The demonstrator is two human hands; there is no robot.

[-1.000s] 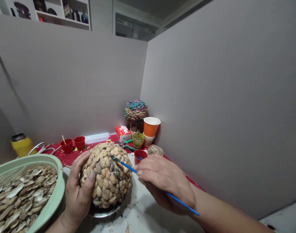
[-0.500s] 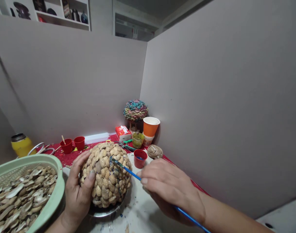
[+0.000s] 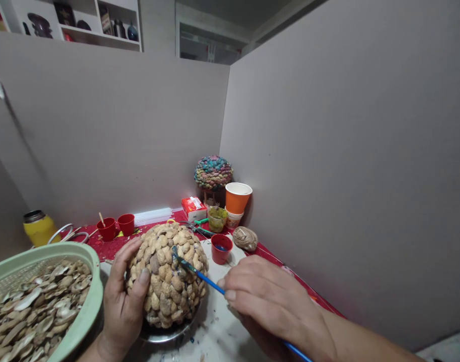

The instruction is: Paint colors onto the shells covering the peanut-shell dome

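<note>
Left fingers (image 3: 124, 259) clasp dome's (image 3: 165, 281) left side; right fingers (image 3: 248, 304) pinch brush (image 3: 205, 280) touching dome. Right of dome, red cup (image 3: 219, 258) holds blue liquid (image 3: 222, 248); left, basket (image 3: 97, 301) holds shells (image 3: 37, 311).

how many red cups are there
3. The first red cup, holding a stick, stands at back left; the second red cup is right of it; the third red cup, holding blue liquid, is right of the peanut-shell ball. That ball may hide more.
</note>
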